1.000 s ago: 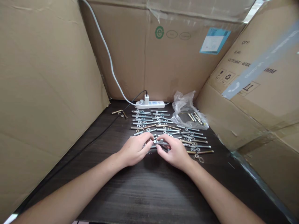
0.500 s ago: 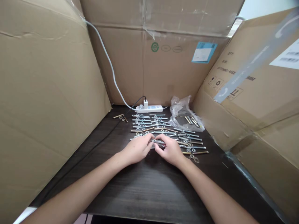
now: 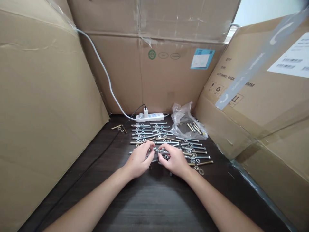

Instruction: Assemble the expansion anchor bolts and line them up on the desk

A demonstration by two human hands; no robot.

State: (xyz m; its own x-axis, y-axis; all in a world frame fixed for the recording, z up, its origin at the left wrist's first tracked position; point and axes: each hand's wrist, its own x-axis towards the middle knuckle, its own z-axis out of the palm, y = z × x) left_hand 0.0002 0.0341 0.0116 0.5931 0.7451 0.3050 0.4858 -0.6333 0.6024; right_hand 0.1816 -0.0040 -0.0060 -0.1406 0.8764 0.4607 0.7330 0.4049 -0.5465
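In the head view, the right hand [image 3: 173, 158] is pinching a bolt [image 3: 162, 151] above hardware rows [image 3: 169, 139]; the left hand [image 3: 138, 159] is curling loosely at its end, grip unclear. Behind, a power strip [image 3: 153, 117] and plastic bag [image 3: 179, 113] are lying.

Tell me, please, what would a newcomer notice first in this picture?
The left hand and right hand draw the eye first, close together at the centre, the right holding a metal bolt. Mostly beyond them, rows of metal fasteners lie on the dark table. Cardboard walls stand left, right and behind.
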